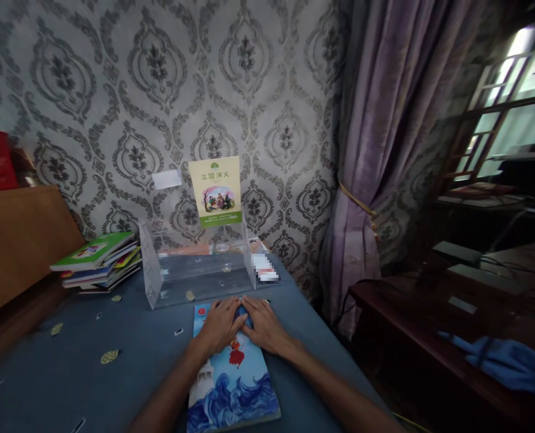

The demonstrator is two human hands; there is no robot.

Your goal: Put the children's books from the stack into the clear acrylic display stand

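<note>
Left hand (222, 323) and right hand (267, 326), both grips unclenched, rest over the blue book (244, 394) at six o'clock, seemingly steadying it! Lifting would call for fingers beneath an edge; clear rack (150, 267) at its eleven o'clock.

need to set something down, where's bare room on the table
Widest: the blue cloth left of the left forearm, nearer than the book pile. Narrower: right of the wave-covered book, crossed by the right forearm. Crowded: either side of the transparent rack.
</note>
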